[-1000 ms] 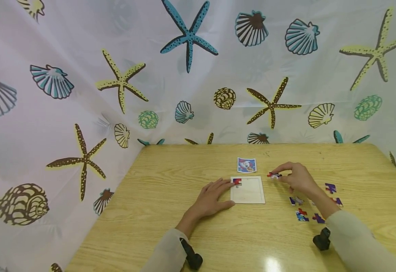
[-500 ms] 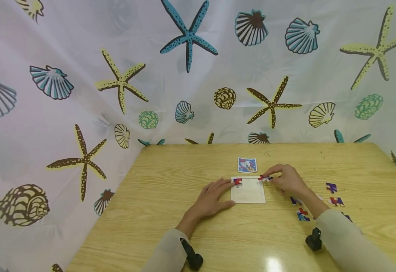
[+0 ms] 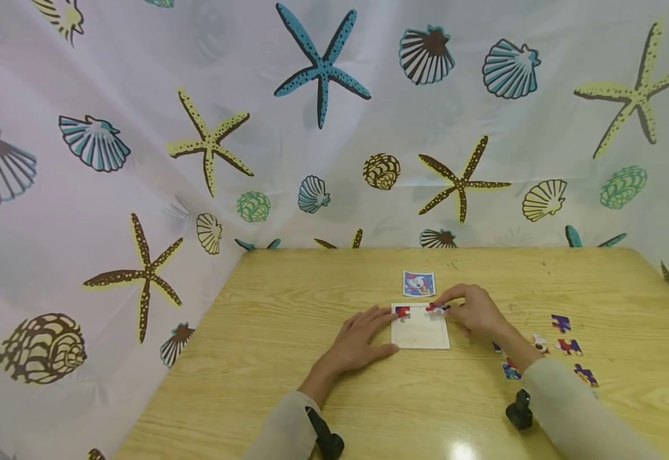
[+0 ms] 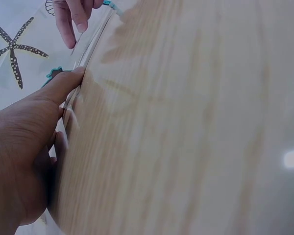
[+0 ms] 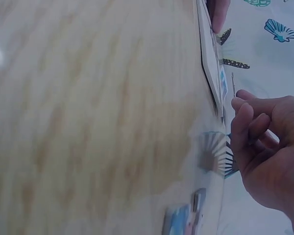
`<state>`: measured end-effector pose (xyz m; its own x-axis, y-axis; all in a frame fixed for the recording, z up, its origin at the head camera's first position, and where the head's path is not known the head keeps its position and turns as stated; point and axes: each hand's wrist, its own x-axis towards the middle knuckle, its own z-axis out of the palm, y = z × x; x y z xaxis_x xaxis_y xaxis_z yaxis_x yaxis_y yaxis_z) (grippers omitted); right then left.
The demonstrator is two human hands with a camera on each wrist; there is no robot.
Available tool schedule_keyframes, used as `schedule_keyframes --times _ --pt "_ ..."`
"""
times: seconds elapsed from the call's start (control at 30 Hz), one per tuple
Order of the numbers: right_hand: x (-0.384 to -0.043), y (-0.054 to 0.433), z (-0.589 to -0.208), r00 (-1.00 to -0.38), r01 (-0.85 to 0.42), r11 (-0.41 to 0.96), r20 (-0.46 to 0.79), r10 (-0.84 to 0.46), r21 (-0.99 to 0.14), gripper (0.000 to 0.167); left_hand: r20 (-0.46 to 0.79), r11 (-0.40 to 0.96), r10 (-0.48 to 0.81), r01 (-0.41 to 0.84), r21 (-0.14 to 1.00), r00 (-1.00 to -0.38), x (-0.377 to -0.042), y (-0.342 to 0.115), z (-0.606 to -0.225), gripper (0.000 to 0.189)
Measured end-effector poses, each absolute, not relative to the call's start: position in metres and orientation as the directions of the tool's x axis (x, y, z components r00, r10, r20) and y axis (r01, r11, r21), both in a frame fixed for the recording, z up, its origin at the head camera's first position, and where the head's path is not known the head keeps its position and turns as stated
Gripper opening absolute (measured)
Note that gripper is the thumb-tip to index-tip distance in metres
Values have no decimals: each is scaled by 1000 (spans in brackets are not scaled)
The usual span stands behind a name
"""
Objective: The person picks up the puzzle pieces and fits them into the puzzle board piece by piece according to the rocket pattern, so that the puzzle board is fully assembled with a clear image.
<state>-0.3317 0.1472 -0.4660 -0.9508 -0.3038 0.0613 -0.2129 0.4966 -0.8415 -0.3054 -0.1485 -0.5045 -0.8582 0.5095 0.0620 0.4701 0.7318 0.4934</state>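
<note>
In the head view a white square puzzle tray [image 3: 420, 335] lies on the wooden table. One red and purple jigsaw piece [image 3: 403, 312] sits in its far left corner. My left hand [image 3: 360, 342] rests along the tray's left side, fingers extended, fingertips at its edge. Between thumb and index finger, my right hand [image 3: 478, 313] pinches another jigsaw piece [image 3: 434, 309] over the tray's far right part. The right wrist view shows that piece as a thin sliver [image 5: 233, 84], raised above the tray. Just behind the tray is a small picture card [image 3: 419, 284] with a white character.
Several loose jigsaw pieces [image 3: 569, 347] lie right of the tray, some partly covered by the right forearm. A patterned curtain [image 3: 369, 211] with starfish and shells hangs along the table's [image 3: 288, 287] far and left sides.
My right hand has carried the pinched jigsaw piece leftward, from beside the tray to above its far right part. The left hand has stayed at the tray's left edge.
</note>
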Motion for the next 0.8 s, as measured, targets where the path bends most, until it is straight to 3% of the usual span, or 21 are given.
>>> schedule_keyframes --times 0.5,0.8 --pt "-339 125 -477 -958 -186 518 37 -284 -835 26 75 718 511 473 510 -856 -304 -149 -505 66" --pt "-345 115 -478 -949 -259 539 109 -294 -801 22 103 709 520 496 501 -848 -308 -150 -511 68"
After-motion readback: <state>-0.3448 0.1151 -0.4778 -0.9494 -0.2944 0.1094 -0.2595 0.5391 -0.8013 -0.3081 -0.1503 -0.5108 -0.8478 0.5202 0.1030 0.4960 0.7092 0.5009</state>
